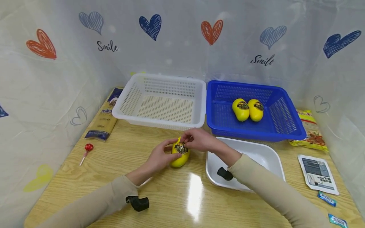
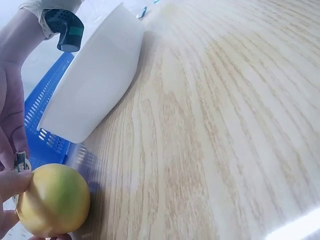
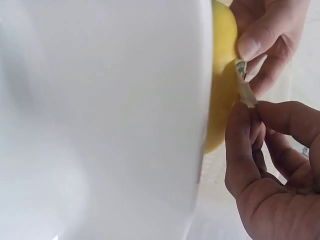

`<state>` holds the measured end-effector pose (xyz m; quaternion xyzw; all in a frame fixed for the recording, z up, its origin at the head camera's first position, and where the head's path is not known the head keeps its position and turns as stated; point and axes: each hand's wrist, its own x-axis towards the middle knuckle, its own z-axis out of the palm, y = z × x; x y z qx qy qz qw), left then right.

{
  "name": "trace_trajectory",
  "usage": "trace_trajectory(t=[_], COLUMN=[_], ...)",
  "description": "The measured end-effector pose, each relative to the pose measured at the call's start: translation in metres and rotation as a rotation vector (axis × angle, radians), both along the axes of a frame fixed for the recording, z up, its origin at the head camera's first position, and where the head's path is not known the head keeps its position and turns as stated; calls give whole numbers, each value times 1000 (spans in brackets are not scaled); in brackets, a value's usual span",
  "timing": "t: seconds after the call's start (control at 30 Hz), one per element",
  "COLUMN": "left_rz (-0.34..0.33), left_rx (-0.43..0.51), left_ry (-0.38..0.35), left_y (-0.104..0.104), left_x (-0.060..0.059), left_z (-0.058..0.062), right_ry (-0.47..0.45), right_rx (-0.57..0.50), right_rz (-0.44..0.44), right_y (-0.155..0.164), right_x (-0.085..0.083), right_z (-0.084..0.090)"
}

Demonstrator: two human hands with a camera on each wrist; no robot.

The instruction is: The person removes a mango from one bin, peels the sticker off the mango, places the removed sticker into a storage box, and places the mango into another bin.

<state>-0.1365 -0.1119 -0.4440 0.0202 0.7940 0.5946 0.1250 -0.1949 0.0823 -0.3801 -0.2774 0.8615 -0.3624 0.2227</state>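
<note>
A yellow mango (image 1: 179, 162) with a dark printed label (image 1: 181, 148) rests on the wooden table, in front of the baskets. My left hand (image 1: 160, 155) grips it from the left, fingers behind it and thumb by the label. From the right, my right hand (image 1: 199, 139) reaches over it. In the right wrist view, my right thumb and forefinger pinch a whitish end of the label (image 3: 247, 94) that stands off the skin. The left wrist view shows the mango's greenish-yellow end (image 2: 62, 197). Two labelled mangoes (image 1: 241, 114) lie in the blue basket (image 1: 220, 109).
A white basket (image 1: 159, 123) stands at the back left and a white tray (image 1: 266, 156) under my right forearm. A lollipop (image 1: 88, 147) and a gold packet (image 1: 102, 123) lie left. Rightward are a yellow packet (image 1: 309, 129), a white pouch (image 1: 317, 174) and small blue wrappers (image 1: 326, 199).
</note>
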Motion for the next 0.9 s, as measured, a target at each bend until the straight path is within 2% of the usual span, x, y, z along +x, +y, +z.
trace_trajectory(t=[0.27,0.43,0.73,0.83,0.9], left_rz=[-83,-74,-67,-58,-56], left_rx=[31,21,29,16,14], left_ry=[81,72,60,68,77], left_y=[2,5,10,12,14], left_x=[0,0,0,2,6], left_z=[-5,-3,-7,-3,7], right_ry=[-10,-2,47,48,53], right_rx=[-27,-14,25,17,10], right_rz=[36,57,42,36,37], right_y=[3,3,2,3,3], right_x=[-1,0,-2,-2,-1], right_z=[-6,-6,-6,-6,-6])
